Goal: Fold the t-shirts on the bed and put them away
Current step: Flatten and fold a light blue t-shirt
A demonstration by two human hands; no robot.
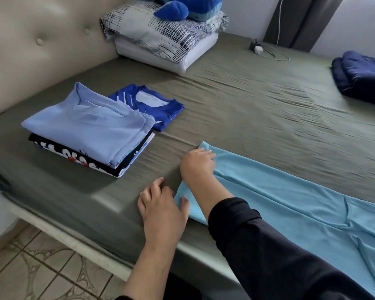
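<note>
We see a light blue t-shirt laid out in a long folded strip along the near edge of the bed, running from the middle of the view off to the right. Our right hand, its dark sleeve crossing over the cloth, lies on the far corner of the strip's left end, fingers curled onto the fabric's edge. Our left hand rests flat with spread fingers at the near corner of that same end, partly on the grey sheet, fingertips touching the cloth. To the left sits a stack of folded t-shirts, a pale blue one on top, and just behind it a folded royal blue t-shirt. A pillow lies by the headboard, dark blue folded cloth at the far right
</note>
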